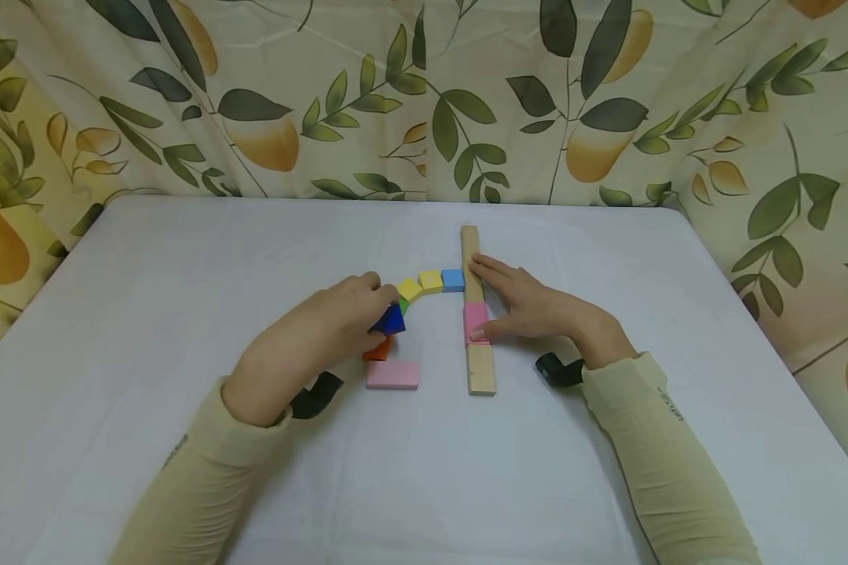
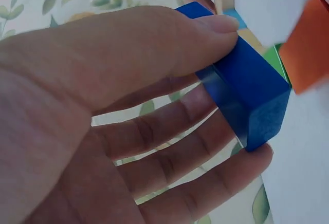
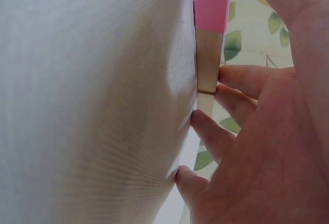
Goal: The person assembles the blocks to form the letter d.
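My left hand (image 1: 339, 314) pinches a dark blue block (image 2: 257, 75), thumb on one face and fingertips against the opposite side. In the head view it overlaps an orange block (image 1: 378, 351) and a green block (image 1: 403, 304). From there a curve runs through two yellow blocks (image 1: 430, 281) to a light blue block (image 1: 453, 280). The light blue one meets a straight line of plain wooden blocks (image 1: 480, 370) with a pink part (image 1: 474, 317) in its middle. My right hand (image 1: 537, 304) rests along this line's right side, fingers spread, fingertips on the wood, thumb by the pink part.
A pale pink block (image 1: 392, 375) lies just nearer than the orange one. White cloth covers the table (image 1: 537, 486). A leaf-and-fruit patterned curtain (image 1: 367, 71) hangs behind its far edge. A black device (image 1: 560, 370) sits under the right wrist, another (image 1: 316, 395) under the left.
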`<state>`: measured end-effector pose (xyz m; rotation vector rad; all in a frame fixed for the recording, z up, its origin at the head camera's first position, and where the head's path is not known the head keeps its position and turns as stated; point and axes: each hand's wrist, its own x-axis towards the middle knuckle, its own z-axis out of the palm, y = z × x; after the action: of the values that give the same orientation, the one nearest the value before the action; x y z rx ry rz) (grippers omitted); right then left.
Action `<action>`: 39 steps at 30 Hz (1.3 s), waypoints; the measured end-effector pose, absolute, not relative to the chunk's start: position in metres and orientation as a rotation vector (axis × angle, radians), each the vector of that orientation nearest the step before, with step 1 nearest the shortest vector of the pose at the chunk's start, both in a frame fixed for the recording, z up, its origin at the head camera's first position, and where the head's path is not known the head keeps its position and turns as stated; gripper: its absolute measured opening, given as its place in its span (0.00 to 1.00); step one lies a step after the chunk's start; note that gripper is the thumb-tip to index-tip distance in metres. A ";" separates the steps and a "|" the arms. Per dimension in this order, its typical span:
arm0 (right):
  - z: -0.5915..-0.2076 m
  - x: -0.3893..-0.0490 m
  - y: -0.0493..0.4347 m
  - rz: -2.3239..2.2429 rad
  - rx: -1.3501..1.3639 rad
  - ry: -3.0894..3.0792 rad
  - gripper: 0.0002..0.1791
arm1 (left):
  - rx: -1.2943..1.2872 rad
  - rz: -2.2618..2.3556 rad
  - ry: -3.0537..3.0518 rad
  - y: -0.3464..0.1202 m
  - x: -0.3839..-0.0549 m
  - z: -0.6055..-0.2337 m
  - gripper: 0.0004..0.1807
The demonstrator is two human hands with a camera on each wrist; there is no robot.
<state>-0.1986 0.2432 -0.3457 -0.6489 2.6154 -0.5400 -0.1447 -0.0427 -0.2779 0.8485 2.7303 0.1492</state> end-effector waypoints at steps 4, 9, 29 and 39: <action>-0.346 -0.199 0.243 -0.537 -0.642 2.616 0.58 | 0.872 0.178 2.703 -0.033 -0.142 -0.278 0.24; -0.345 -0.200 0.244 -0.543 -0.644 2.623 0.58 | 0.937 0.181 2.678 -0.022 -0.138 -0.279 0.25; -0.347 -0.201 0.244 -0.560 -0.650 2.623 0.56 | 1.261 0.089 2.620 0.009 -0.124 -0.302 0.29; -0.347 -0.199 0.243 -0.549 -0.642 2.632 0.57 | 1.245 0.064 2.605 0.015 -0.118 -0.309 0.30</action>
<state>-0.1988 0.2429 -0.3468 -0.6423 2.6322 -0.5487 -0.1181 0.0151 -0.3087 1.2446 2.6050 0.0643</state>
